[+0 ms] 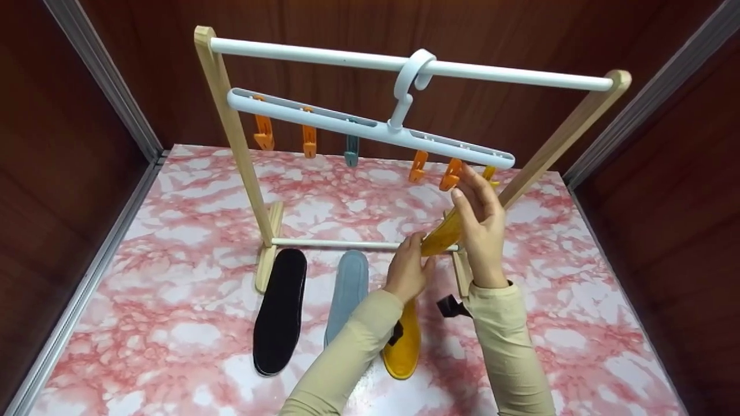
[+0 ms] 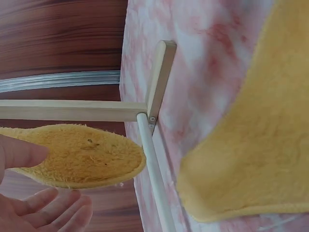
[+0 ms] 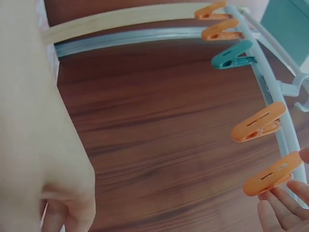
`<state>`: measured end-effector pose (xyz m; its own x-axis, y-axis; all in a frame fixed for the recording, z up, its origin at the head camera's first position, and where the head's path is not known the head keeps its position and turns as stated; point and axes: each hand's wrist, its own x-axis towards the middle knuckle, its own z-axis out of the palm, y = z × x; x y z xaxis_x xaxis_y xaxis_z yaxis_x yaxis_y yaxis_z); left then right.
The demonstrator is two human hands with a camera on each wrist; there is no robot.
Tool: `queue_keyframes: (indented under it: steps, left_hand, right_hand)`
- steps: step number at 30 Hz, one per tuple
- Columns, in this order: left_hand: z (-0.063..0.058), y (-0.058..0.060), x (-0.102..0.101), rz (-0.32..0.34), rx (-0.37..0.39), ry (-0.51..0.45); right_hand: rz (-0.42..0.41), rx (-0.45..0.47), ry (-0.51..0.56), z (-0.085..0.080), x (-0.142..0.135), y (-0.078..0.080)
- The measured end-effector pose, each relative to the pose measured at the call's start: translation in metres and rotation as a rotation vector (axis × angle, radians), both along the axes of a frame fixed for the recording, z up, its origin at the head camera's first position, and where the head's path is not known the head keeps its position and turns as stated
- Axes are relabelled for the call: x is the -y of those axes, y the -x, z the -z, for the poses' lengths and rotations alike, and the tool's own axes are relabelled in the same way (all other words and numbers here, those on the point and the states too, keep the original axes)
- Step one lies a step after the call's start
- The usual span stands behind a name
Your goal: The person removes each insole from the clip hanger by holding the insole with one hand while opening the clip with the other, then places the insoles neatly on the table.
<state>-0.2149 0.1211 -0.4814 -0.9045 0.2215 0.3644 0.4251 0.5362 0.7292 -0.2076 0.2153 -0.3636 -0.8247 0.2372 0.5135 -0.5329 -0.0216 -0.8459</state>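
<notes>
My left hand (image 1: pixel 407 268) grips a fuzzy yellow insole (image 2: pixel 91 157) by one end, thumb on one face and fingers on the other. The insole is held up tilted under the right part of a pale blue clip hanger (image 1: pixel 318 122). With thumb and fingers on either side, my right hand (image 1: pixel 484 231) pinches the upper part of an orange clothespin (image 3: pixel 273 174) on that hanger. It partly covers the raised insole in the head view. A second yellow insole (image 1: pixel 403 352) lies on the table below the left wrist.
The hanger hooks over the white top rod (image 1: pixel 306 54) of a wooden stand (image 1: pixel 234 138). Other clips on it are orange, one teal (image 1: pixel 351 151) and one yellow (image 1: pixel 489 172). A black insole (image 1: pixel 280 312) and a grey-blue insole (image 1: pixel 348 289) lie on the marbled pink table (image 1: pixel 191 277).
</notes>
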Motion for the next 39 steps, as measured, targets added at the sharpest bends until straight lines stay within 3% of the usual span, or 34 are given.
queue_keyframes:
  steps: [8, 12, 18, 22, 29, 35, 39]
  left_hand:
    - [-0.007, 0.007, -0.012, -0.020, 0.001, 0.051]
    - [-0.013, 0.013, -0.020, -0.021, -0.044, 0.043]
    - [-0.016, 0.019, -0.027, -0.004, -0.002, 0.007]
    - [-0.018, 0.018, -0.029, 0.018, 0.030, -0.012]
    - [-0.018, 0.012, -0.027, 0.060, -0.023, 0.013]
    - [-0.020, 0.007, -0.025, 0.099, -0.004, 0.008]
    - [-0.021, 0.005, -0.024, 0.131, 0.056, -0.020]
  right_hand:
    - [0.091, -0.069, -0.013, 0.000, -0.006, -0.006]
    - [0.142, -0.090, 0.026, 0.004, -0.011, -0.010]
    - [0.220, -0.075, 0.135, 0.008, -0.019, -0.014]
    - [0.270, -0.079, 0.190, 0.008, -0.024, -0.014]
    - [0.365, -0.042, 0.214, 0.007, -0.029, -0.012]
    - [0.362, -0.033, 0.183, 0.007, -0.035, -0.008]
    - [0.291, 0.016, 0.165, 0.005, -0.041, -0.005]
